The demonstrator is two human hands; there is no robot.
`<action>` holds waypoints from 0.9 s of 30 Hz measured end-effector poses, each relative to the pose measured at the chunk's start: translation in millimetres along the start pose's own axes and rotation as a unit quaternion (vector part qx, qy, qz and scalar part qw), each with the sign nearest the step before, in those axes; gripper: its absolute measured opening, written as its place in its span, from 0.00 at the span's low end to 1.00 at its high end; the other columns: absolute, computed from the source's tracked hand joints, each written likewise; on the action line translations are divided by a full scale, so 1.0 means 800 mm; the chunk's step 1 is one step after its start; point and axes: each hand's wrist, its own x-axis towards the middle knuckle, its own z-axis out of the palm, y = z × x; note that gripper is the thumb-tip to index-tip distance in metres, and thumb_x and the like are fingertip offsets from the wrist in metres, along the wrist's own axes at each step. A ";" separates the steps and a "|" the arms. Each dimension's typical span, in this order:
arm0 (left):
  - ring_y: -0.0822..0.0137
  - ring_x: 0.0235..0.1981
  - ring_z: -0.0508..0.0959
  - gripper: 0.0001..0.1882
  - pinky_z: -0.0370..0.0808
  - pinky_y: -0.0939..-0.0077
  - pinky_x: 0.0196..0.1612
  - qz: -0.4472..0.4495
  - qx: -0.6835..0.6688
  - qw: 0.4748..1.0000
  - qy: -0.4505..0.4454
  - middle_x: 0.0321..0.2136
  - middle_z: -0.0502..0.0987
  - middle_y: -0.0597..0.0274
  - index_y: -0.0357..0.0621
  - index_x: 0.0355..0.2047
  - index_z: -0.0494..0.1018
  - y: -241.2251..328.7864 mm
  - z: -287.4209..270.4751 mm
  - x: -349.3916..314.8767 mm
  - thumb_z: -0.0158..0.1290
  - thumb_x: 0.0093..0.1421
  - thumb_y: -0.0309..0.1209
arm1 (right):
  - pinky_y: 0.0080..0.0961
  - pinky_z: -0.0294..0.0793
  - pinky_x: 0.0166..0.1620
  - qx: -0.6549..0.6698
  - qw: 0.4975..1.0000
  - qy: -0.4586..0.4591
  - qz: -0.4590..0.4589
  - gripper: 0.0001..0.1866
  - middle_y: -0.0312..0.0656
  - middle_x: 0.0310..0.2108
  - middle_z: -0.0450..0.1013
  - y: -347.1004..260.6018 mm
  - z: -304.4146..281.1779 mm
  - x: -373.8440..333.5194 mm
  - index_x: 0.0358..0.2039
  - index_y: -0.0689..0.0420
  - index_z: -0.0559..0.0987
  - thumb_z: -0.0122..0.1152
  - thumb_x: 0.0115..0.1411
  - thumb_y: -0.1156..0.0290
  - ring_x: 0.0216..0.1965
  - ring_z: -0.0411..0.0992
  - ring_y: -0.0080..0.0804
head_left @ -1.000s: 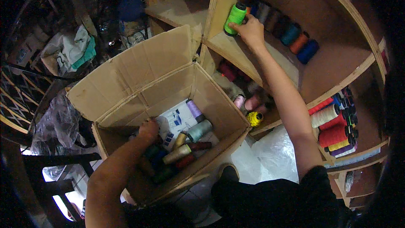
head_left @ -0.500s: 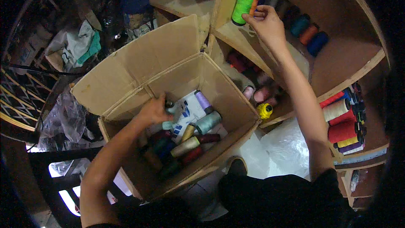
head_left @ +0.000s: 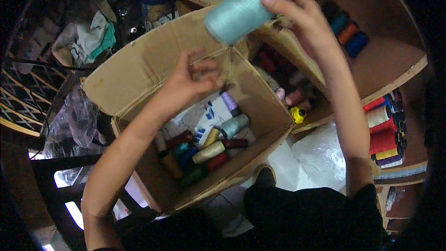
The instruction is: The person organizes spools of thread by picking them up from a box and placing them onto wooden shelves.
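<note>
A large light aqua thread spool [head_left: 244, 11] is tilted in my right hand [head_left: 309, 18], whose thumb and fingers grip its upper right end. It hangs in front of the shelf corner and the box's raised flap. Over the open cardboard box [head_left: 267, 76] my left hand [head_left: 197, 76] is empty, with fingers spread and curved. Inside the box lie several spools: a lavender spool [head_left: 230, 102], a pale teal spool [head_left: 235, 126], a cream spool [head_left: 208, 152], and dark red, blue, green and brown ones. A white and blue printed sheet [head_left: 202, 121] lies beneath some of them.
Wooden shelving [head_left: 395, 76] curves along the right, with a row of spools at the back. Pink and red spools and a yellow bundle [head_left: 298, 115] sit in a lower compartment. More spools [head_left: 383, 142] are stacked further right. Clear plastic wrapping [head_left: 320, 153] lies beside the box.
My left hand has risen out of the box and opened. My right hand has come from the green spool on the shelf toward the box and now holds the aqua spool. The green spool is no longer visible.
</note>
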 end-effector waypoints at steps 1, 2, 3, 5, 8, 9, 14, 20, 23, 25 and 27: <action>0.55 0.44 0.72 0.35 0.71 0.64 0.48 -0.026 0.089 0.995 -0.028 0.44 0.68 0.48 0.41 0.53 0.55 -0.031 -0.011 0.000 0.60 0.46 0.28 | 0.28 0.70 0.41 -0.065 0.997 0.043 -0.002 0.33 0.43 0.40 0.71 -0.014 -0.002 0.000 0.50 0.62 0.68 0.63 0.48 0.54 0.41 0.70 0.31; 0.54 0.44 0.73 0.31 0.71 0.65 0.47 -0.080 0.288 0.952 -0.069 0.43 0.70 0.47 0.40 0.50 0.60 -0.058 -0.016 -0.001 0.59 0.46 0.30 | 0.29 0.69 0.43 -0.129 0.988 0.085 -0.010 0.32 0.45 0.39 0.72 -0.030 -0.002 0.001 0.51 0.61 0.67 0.61 0.50 0.55 0.41 0.70 0.33; 0.53 0.43 0.74 0.27 0.71 0.65 0.47 -0.130 0.476 0.864 -0.106 0.41 0.72 0.45 0.38 0.47 0.65 -0.088 -0.020 -0.005 0.59 0.46 0.31 | 0.29 0.69 0.44 -0.175 0.977 0.122 -0.025 0.33 0.46 0.39 0.72 -0.025 -0.008 0.009 0.50 0.62 0.67 0.61 0.49 0.54 0.41 0.71 0.33; 0.54 0.39 0.75 0.27 0.71 0.63 0.44 -0.170 0.538 0.801 -0.199 0.36 0.76 0.49 0.39 0.44 0.70 -0.166 -0.033 -0.032 0.58 0.46 0.42 | 0.28 0.69 0.44 -0.246 0.948 0.193 -0.068 0.37 0.46 0.40 0.72 -0.001 -0.027 0.042 0.49 0.63 0.69 0.64 0.44 0.51 0.41 0.71 0.33; 0.52 0.40 0.74 0.41 0.71 0.61 0.43 -0.246 0.553 0.650 -0.460 0.37 0.74 0.44 0.38 0.56 0.54 -0.152 0.022 -0.047 0.56 0.45 0.43 | 0.27 0.69 0.46 -0.326 0.910 0.250 -0.055 0.39 0.49 0.38 0.74 0.040 -0.063 0.067 0.47 0.62 0.72 0.68 0.37 0.49 0.41 0.73 0.35; 0.50 0.40 0.74 0.41 0.71 0.60 0.43 -0.220 0.551 0.658 -0.464 0.39 0.72 0.42 0.36 0.56 0.53 -0.190 0.014 -0.060 0.55 0.46 0.42 | 0.28 0.70 0.46 -0.343 0.906 0.242 -0.049 0.39 0.49 0.38 0.74 0.043 -0.057 0.076 0.47 0.62 0.72 0.68 0.37 0.49 0.40 0.73 0.36; 0.44 0.46 0.71 0.33 0.71 0.56 0.45 -0.193 0.585 0.709 -0.343 0.51 0.60 0.37 0.32 0.52 0.55 -0.245 0.024 -0.086 0.53 0.48 0.33 | 0.31 0.71 0.45 -0.410 0.886 0.215 -0.026 0.38 0.51 0.39 0.74 0.093 -0.044 0.092 0.45 0.61 0.73 0.67 0.38 0.47 0.41 0.74 0.39; 0.45 0.45 0.72 0.35 0.71 0.57 0.45 -0.169 0.534 0.776 -0.291 0.46 0.67 0.36 0.32 0.51 0.57 -0.233 0.023 -0.081 0.56 0.46 0.37 | 0.30 0.72 0.42 -0.374 0.901 0.217 -0.024 0.39 0.50 0.34 0.74 0.115 -0.044 0.087 0.46 0.60 0.72 0.67 0.38 0.45 0.36 0.74 0.39; 0.45 0.44 0.72 0.36 0.71 0.60 0.45 -0.152 0.460 0.856 -0.178 0.41 0.70 0.36 0.31 0.51 0.58 -0.184 0.021 -0.062 0.58 0.45 0.39 | 0.28 0.72 0.41 -0.386 0.895 0.225 -0.023 0.39 0.48 0.30 0.74 0.109 -0.038 0.081 0.45 0.61 0.72 0.67 0.38 0.44 0.35 0.74 0.36; 0.47 0.44 0.73 0.37 0.70 0.61 0.45 -0.135 0.422 0.889 -0.116 0.41 0.71 0.37 0.31 0.51 0.58 -0.144 0.023 -0.038 0.58 0.45 0.39 | 0.28 0.72 0.41 -0.440 0.842 0.298 -0.092 0.38 0.46 0.29 0.74 0.116 -0.049 0.074 0.44 0.61 0.72 0.68 0.39 0.45 0.34 0.74 0.35; 0.52 0.43 0.74 0.36 0.70 0.64 0.45 -0.105 0.366 0.923 -0.059 0.40 0.72 0.41 0.32 0.51 0.59 -0.107 0.019 -0.017 0.59 0.45 0.37 | 0.26 0.72 0.38 -0.440 0.819 0.328 -0.165 0.33 0.43 0.27 0.74 0.110 -0.045 0.061 0.43 0.63 0.72 0.67 0.43 0.51 0.32 0.73 0.31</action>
